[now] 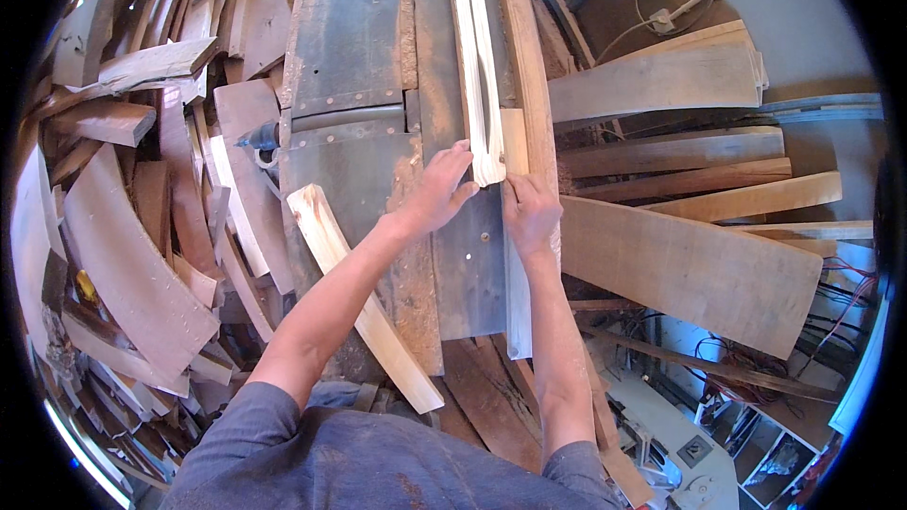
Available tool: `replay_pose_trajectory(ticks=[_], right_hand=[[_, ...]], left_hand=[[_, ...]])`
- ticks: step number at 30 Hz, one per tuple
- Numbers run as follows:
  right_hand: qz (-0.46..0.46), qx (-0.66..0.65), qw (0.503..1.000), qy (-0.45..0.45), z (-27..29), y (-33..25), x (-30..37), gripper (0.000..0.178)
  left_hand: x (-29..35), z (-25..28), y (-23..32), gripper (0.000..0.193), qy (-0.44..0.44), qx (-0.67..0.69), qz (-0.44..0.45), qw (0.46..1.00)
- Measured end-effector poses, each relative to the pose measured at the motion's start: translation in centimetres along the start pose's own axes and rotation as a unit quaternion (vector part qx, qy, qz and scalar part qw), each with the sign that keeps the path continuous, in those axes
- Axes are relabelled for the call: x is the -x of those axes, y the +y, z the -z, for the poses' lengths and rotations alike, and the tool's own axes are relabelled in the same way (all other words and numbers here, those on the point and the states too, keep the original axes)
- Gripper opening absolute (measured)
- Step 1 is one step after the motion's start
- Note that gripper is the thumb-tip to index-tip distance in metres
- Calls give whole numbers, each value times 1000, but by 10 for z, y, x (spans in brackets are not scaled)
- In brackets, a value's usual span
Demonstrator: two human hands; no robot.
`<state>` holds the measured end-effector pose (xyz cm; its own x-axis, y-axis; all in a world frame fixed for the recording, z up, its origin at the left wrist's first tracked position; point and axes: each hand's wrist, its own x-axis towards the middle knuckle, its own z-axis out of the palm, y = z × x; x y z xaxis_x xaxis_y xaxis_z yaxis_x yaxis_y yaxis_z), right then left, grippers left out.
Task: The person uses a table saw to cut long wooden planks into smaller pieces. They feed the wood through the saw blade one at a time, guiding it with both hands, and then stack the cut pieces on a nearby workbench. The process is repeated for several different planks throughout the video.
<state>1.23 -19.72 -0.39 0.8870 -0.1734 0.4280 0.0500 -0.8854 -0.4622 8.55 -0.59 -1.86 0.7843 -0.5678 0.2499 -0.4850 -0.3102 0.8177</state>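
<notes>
A long, pale wooden strip (487, 168) with a dark lengthwise slot lies on the grey metal machine table (368, 170), pointing away from me. My left hand (439, 187) rests beside its near end, thumb and forefinger apart, fingertips at its left side. Curled in a pinch, my right hand (532, 211) is at the right corner of that same end; its fingertips are partly hidden. Under my right wrist runs a narrow board (518, 321), alongside a wooden fence (531, 85). Another pale wooden piece (402, 349) lies slanted beneath my left forearm.
Offcuts and boards (142, 246) are heaped to the left of the table. Several wide planks (699, 264) fan out on the right. A blue-tipped tool (260, 137) sits by the table's left edge. Cables (841, 293) hang at the far right.
</notes>
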Motion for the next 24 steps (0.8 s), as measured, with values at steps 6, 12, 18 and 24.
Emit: replay_pose_trajectory(ticks=[6,12,18,24], right_hand=[[-3,-12,1000,11,-5,4,-9,7],[3,-11,1000,-3,-8,6,-22,7],[2,-15,1000,-25,-11,10,-37,9],[8,-11,999,-53,-26,17,-89,12]], left_hand=[[-12,12,8,52,-20,9,14,1000],[-21,16,3,54,-28,18,27,999],[-32,19,-11,53,-28,-2,9,1000],[-76,35,-40,50,-7,-22,6,1000]])
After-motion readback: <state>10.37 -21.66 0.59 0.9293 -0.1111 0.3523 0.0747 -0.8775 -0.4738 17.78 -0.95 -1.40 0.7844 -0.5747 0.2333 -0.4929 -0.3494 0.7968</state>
